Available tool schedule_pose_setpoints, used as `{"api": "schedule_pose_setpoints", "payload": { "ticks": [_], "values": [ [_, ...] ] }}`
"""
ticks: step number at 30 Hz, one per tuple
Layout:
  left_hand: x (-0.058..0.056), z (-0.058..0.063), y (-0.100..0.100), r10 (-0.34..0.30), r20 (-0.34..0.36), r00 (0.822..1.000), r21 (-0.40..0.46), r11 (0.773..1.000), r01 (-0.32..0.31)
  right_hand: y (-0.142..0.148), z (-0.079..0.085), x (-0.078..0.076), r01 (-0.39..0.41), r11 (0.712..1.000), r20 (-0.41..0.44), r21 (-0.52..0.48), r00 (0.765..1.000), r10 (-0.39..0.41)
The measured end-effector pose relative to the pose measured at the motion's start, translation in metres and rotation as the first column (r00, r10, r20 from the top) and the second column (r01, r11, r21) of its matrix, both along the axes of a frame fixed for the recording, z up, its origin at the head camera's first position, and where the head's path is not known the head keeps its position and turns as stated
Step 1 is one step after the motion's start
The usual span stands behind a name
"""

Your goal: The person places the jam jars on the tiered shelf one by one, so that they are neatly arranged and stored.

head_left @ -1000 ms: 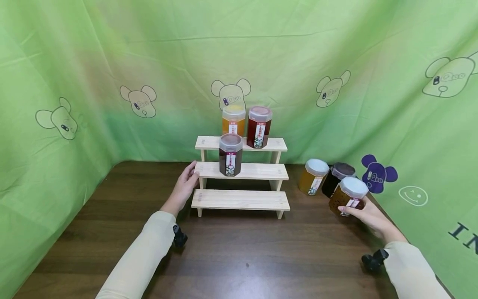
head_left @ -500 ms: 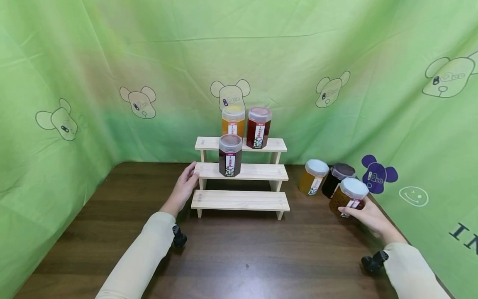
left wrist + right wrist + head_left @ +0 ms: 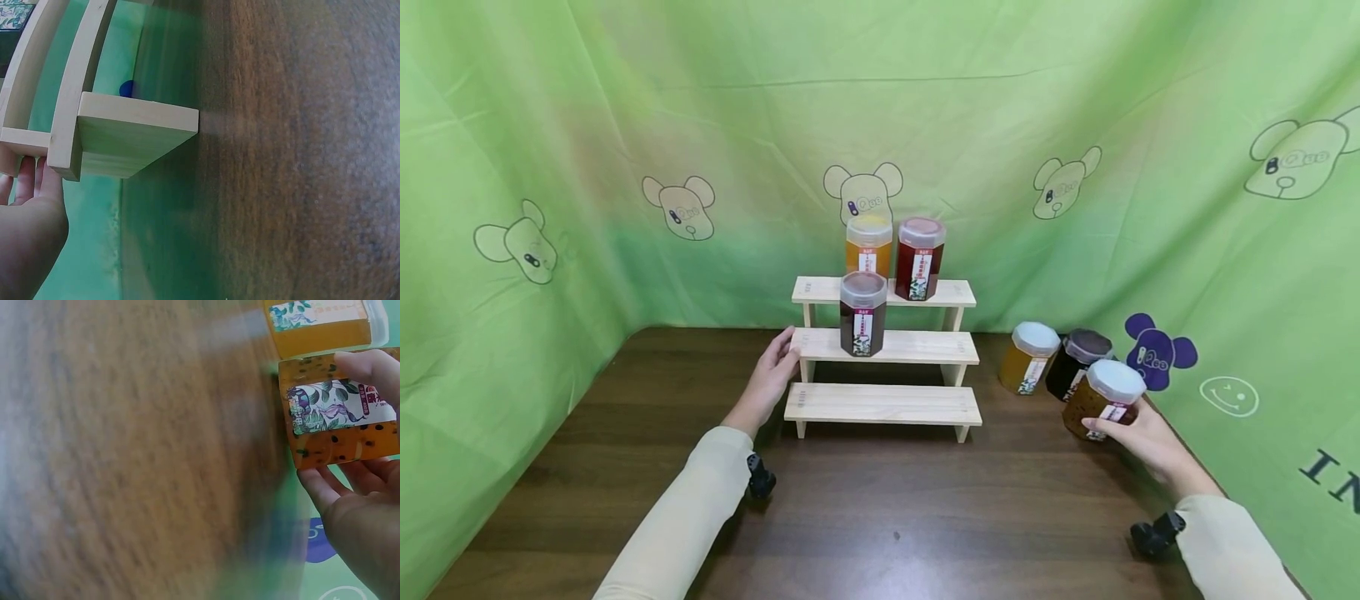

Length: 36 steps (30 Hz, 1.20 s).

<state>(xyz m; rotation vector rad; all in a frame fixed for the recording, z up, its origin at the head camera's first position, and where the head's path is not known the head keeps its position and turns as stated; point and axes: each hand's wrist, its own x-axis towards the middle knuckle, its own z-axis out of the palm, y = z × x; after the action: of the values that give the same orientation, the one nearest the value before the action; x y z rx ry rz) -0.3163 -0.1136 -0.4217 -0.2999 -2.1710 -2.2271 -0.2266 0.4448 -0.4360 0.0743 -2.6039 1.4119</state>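
In the head view a three-step wooden stand (image 3: pixel 880 402) stands mid-table. My left hand (image 3: pixel 769 375) holds the left end of its middle step; in the left wrist view the fingers (image 3: pixel 26 181) reach behind the wood. At the right, my right hand (image 3: pixel 1150 442) grips a hexagonal jar of brown-orange, dark-specked contents (image 3: pixel 1086 408), thumb across the front and fingers on the far side. It leans slightly; whether its base touches the table I cannot tell. A dark jar (image 3: pixel 1063 367) and a yellow jar (image 3: pixel 1021 367) stand just behind it.
A dark purple jar (image 3: pixel 861 325) is on the middle step. On the top step stand an orange jar (image 3: pixel 859 250), partly hidden, and a red jar (image 3: pixel 917 267). A green printed cloth (image 3: pixel 760 125) hangs behind and at both sides of the brown table (image 3: pixel 850 517).
My right hand and the speckled jar have shifted slightly to the right and toward me, away from the dark jar. The left hand stays on the stand.
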Motion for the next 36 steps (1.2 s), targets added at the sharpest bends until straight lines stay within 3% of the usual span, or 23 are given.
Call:
{"api": "schedule_pose_setpoints", "payload": {
  "ticks": [7,14,24,36],
  "values": [
    [0.0,-0.001,0.0,0.001,-0.001,1.0,0.02,1.0,-0.001,-0.006,0.018,0.005,0.043,0.996,0.008,0.084,0.999,-0.044],
    [0.001,-0.001,0.0,-0.001,0.001,1.0,0.023,1.0,0.001,-0.018,0.039,0.007,0.074,0.988,-0.043,0.135,0.997,-0.069],
    [0.001,0.0,0.001,0.008,-0.008,1.0,0.021,1.0,-0.008,-0.04,0.063,0.006,0.072,0.991,-0.086,0.115,0.994,-0.063],
    [0.001,-0.001,0.001,0.015,-0.007,1.0,0.012,1.0,-0.015,-0.077,0.075,-0.006,0.031,0.998,-0.115,0.05,0.993,-0.025]
  ]
}}
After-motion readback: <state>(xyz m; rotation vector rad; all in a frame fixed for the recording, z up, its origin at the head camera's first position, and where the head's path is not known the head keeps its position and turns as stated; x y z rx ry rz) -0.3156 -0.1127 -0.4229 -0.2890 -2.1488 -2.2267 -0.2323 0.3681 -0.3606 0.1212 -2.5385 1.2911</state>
